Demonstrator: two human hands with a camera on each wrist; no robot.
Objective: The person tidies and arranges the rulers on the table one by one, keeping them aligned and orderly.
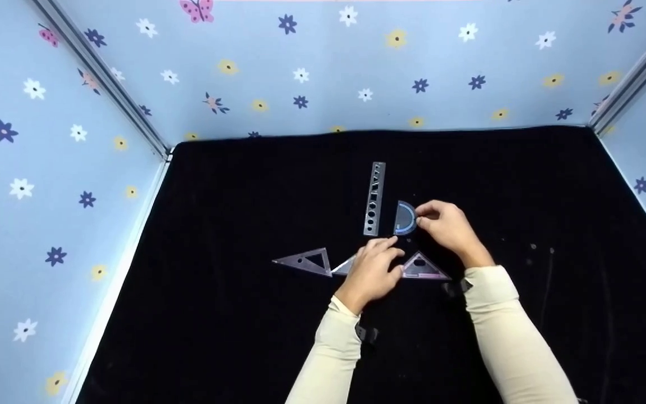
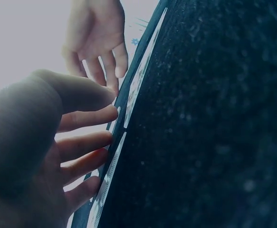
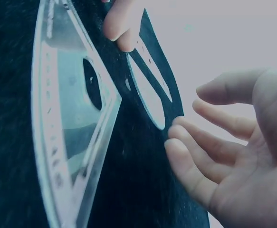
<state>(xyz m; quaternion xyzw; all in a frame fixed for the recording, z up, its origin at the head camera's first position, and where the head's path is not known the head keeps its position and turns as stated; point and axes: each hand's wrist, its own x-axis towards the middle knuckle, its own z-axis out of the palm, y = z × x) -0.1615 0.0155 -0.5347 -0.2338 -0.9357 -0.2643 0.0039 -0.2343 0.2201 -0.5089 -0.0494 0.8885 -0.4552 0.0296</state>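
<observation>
Your right hand (image 1: 451, 230) sits just right of the protractor (image 1: 405, 219), fingertips (image 3: 176, 145) at its curved edge, fingers loosely spread and gripping nothing, likely to nudge it flat on the black cloth (image 1: 233, 213). The ruler (image 1: 374, 198) lies just left of the protractor. Your left hand (image 1: 372, 271) rests below the protractor, fingers (image 2: 93, 116) apart and straight, tips on a set square (image 1: 346, 265) as if pinning it. Other set squares: one far left (image 1: 305, 261), one below the protractor (image 1: 423, 267). Wrist views show fingertip contact; the head view hides it.
</observation>
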